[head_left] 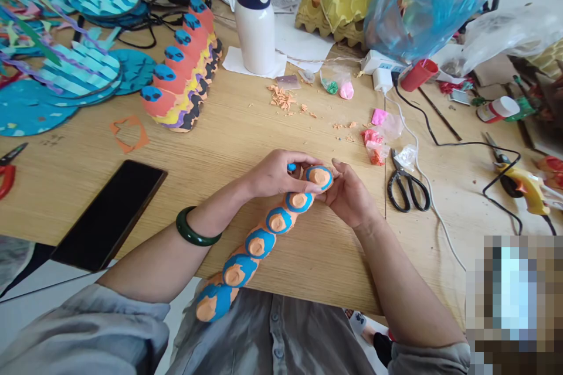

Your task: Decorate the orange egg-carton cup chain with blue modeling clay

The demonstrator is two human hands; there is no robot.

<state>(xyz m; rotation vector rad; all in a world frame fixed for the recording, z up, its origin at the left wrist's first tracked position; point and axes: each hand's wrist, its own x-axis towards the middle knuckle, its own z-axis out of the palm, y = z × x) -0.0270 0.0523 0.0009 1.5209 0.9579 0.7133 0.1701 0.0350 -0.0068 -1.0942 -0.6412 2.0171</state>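
Both of my hands hold a long orange strip of egg-carton cones (pixel 259 243) with blue clay rings around the orange tips. It runs from my lap up over the table's front edge. My left hand (pixel 275 174) grips the top end from the left, with a small bit of blue clay (pixel 291 167) at its fingertips. My right hand (pixel 349 193) cups the same end from the right, next to the topmost cone (pixel 319 177). A green bangle (pixel 193 233) sits on my left wrist.
A black phone (pixel 109 214) lies front left. Black scissors (pixel 407 184), a yellow glue gun (pixel 525 183) and cables lie to the right. A second painted cone strip (pixel 185 70), a white bottle (pixel 254 12), blue paper discs (pixel 79 70), clay bags (pixel 373 140) and egg cartons (pixel 343 0) fill the back.
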